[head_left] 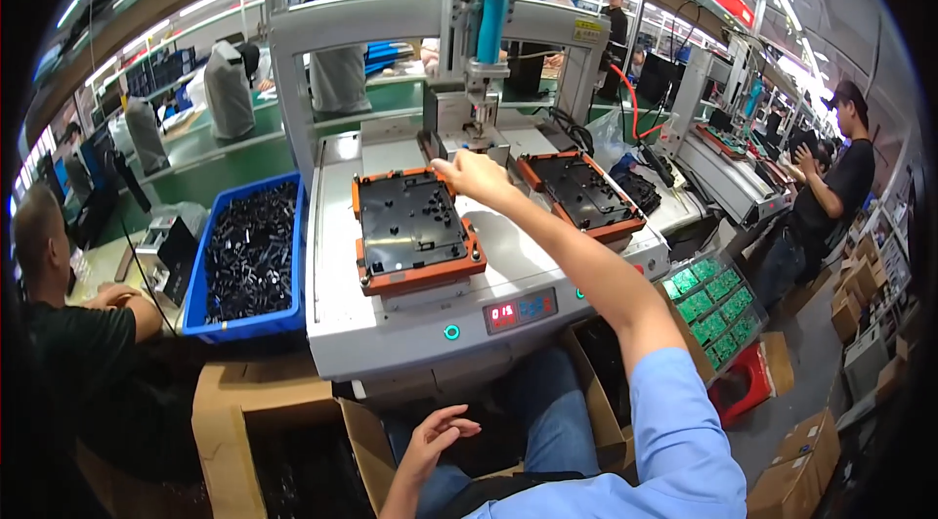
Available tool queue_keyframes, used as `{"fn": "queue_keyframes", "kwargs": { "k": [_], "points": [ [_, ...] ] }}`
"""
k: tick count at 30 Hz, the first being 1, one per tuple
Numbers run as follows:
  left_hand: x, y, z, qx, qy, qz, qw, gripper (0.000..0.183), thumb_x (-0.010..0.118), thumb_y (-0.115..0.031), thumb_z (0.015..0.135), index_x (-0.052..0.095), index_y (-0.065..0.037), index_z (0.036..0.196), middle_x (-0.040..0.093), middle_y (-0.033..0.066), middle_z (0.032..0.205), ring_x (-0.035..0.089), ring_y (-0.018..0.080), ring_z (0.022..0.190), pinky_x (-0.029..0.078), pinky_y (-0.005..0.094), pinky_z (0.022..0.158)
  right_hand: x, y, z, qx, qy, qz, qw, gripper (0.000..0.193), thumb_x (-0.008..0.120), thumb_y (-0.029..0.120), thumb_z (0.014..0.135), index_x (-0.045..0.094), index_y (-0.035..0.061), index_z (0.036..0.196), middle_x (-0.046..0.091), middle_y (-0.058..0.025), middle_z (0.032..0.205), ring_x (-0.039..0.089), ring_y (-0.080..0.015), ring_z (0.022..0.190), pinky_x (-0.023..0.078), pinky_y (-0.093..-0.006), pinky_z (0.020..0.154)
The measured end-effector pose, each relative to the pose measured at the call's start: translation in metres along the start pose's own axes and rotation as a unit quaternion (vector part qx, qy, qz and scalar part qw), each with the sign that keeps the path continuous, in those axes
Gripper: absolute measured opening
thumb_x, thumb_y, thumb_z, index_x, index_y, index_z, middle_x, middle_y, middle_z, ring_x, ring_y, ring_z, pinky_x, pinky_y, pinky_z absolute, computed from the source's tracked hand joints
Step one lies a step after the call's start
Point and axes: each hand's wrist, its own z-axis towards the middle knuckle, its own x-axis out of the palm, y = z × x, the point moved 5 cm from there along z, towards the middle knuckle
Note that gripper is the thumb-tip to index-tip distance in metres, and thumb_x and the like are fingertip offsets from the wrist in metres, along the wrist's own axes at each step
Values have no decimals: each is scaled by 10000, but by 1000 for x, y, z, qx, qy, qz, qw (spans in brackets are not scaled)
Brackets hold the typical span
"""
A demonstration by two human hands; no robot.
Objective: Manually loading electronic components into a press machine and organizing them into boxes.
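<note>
My right hand (477,179) reaches across the white bench machine (391,335) to the far right corner of the left orange-red fixture (425,275). Its fingers are curled together, and whatever they pinch is hidden. In that fixture lies a flat black plastic panel (403,226) with small black parts on it. A second black panel (576,189) rests in the right orange-red fixture (608,234). The blue-bodied driver head (493,16) stands upright just behind my right hand. My left hand (437,436) hangs over my lap, fingers apart, holding nothing.
A blue bin (244,328) of black parts stands left of the machine. Cardboard boxes (220,411) flank my legs. At the right lies a tray of green circuit boards (713,309) above a red stool (747,382). One person sits at left; another stands at right.
</note>
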Motion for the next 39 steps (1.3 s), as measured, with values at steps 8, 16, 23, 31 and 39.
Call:
{"fn": "queue_keyframes", "kwargs": {
  "k": [8,16,23,31,39],
  "points": [
    [3,0,-2,-11,-13,-8,1000,411,554,-127,883,456,23,1253,617,187,1065,599,277,1016,441,386,946,21,5,40,20,76,92,993,343,531,275,712,602,-49,626,619,-190,650,606,-327,626,493,-453,689],
    [3,2,4,-18,-9,16,1000,399,555,-117,879,471,28,1240,626,183,1041,605,267,1005,452,371,932,21,7,32,76,8,84,994,384,572,344,785,644,-31,830,649,-202,811,624,-322,779,477,-418,711],
    [0,-5,2,-2,-21,21,1000,400,556,-117,876,472,31,1238,627,185,1034,609,272,997,460,378,921,-21,18,-139,-86,-59,167,980,388,585,384,872,580,30,1030,599,-153,1008,604,-233,780,483,-345,707],
    [-6,2,-1,-2,-49,24,999,415,575,-154,875,472,23,1236,632,178,1027,611,273,992,463,390,918,-15,27,-190,-123,-301,165,931,169,627,129,842,569,10,947,587,-117,930,556,-266,848,448,-353,746],
    [-13,2,3,23,-52,14,998,407,566,-155,881,471,8,1242,631,161,1022,611,260,988,468,372,905,-28,24,-178,-240,-217,249,913,112,620,76,833,628,-7,909,633,-82,919,554,-242,928,441,-332,825]
  ]
}}
